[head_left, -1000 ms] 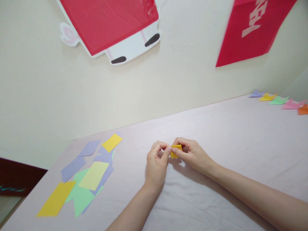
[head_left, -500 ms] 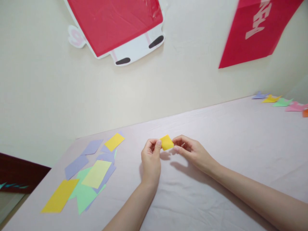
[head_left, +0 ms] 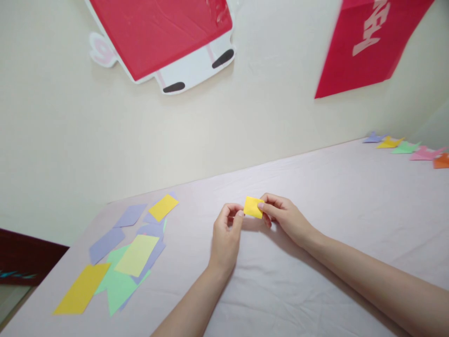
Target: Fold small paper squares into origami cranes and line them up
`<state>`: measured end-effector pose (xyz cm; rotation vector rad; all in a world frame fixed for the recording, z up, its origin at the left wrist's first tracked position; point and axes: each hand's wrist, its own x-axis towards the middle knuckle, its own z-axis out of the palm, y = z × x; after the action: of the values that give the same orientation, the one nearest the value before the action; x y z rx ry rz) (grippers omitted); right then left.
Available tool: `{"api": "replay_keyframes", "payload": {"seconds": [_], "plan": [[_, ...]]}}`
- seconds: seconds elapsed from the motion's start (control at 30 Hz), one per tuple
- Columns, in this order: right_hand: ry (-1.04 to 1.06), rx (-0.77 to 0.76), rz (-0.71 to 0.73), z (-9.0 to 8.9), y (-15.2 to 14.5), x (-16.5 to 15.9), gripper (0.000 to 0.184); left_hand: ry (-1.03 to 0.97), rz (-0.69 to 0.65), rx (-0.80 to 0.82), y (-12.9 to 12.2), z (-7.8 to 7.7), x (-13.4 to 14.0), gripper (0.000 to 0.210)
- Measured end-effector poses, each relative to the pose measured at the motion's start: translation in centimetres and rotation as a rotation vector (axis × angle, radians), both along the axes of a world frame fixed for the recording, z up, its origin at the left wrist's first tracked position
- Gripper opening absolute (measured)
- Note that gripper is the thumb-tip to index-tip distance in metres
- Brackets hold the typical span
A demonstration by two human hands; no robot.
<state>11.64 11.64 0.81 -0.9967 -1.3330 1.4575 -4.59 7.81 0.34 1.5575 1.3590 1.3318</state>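
Note:
A small folded yellow square of paper [head_left: 251,207] is held up a little above the cloth. My right hand [head_left: 286,215] pinches its right side, with the thumb on the near face and the fingers behind. At the paper's left edge is my left hand [head_left: 226,234], fingers curled and the thumb tip a little apart from the forefinger. Whether its fingertips still touch that edge is hard to see.
A pale cloth-covered surface [head_left: 280,290] meets the wall. On the left lie loose paper sheets: yellow [head_left: 82,288], pale yellow [head_left: 136,255], green [head_left: 121,285] and purple [head_left: 107,244]. Several folded paper shapes [head_left: 405,147] line the far right. Red decorations [head_left: 164,35] hang on the wall.
The yellow paper has turned and shifted slightly right. My right hand has closed on its right side, and my left thumb has come off its face.

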Motion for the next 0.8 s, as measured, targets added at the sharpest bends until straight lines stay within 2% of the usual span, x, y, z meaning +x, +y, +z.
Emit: {"api": "replay_keyframes", "payload": {"seconds": [0.1,0.17,0.23,0.33,0.4,0.5,0.57,0.63,0.7,0.8], "plan": [[0.08,-0.18,0.046,0.2,0.1,0.1,0.025,0.291,0.002,0.29,0.2,0.5,-0.7,0.032],[0.126,-0.296,0.106,0.4,0.0,0.1,0.025,0.453,-0.027,0.432,0.3,0.9,-1.1,0.035],[0.144,-0.361,0.171,0.7,-0.2,0.1,0.023,0.506,-0.039,0.486,0.4,1.2,-1.4,0.027],[0.124,-0.356,0.25,0.8,-0.3,0.0,0.025,0.479,-0.068,0.484,0.3,1.4,-1.4,0.016],[0.118,-0.28,0.243,0.6,-0.4,-0.1,0.03,0.416,-0.086,0.408,0.3,1.2,-1.4,0.011],[0.069,-0.009,0.142,0.3,-0.3,-0.1,0.037,0.244,-0.085,0.203,0.4,0.7,-1.3,0.006],[-0.033,0.214,0.092,0.3,-0.4,0.0,0.033,0.138,-0.084,0.099,0.5,0.4,-1.2,0.005],[-0.141,0.359,0.069,0.3,-0.6,0.0,0.025,0.086,-0.088,0.051,0.5,0.3,-1.0,0.006],[-0.201,0.392,0.051,0.3,-0.7,0.0,0.019,0.082,-0.094,0.034,0.4,0.4,-0.8,0.006],[-0.189,0.327,0.032,0.3,-0.9,-0.2,0.015,0.117,-0.107,0.033,0.2,0.5,-0.6,0.007]]}}
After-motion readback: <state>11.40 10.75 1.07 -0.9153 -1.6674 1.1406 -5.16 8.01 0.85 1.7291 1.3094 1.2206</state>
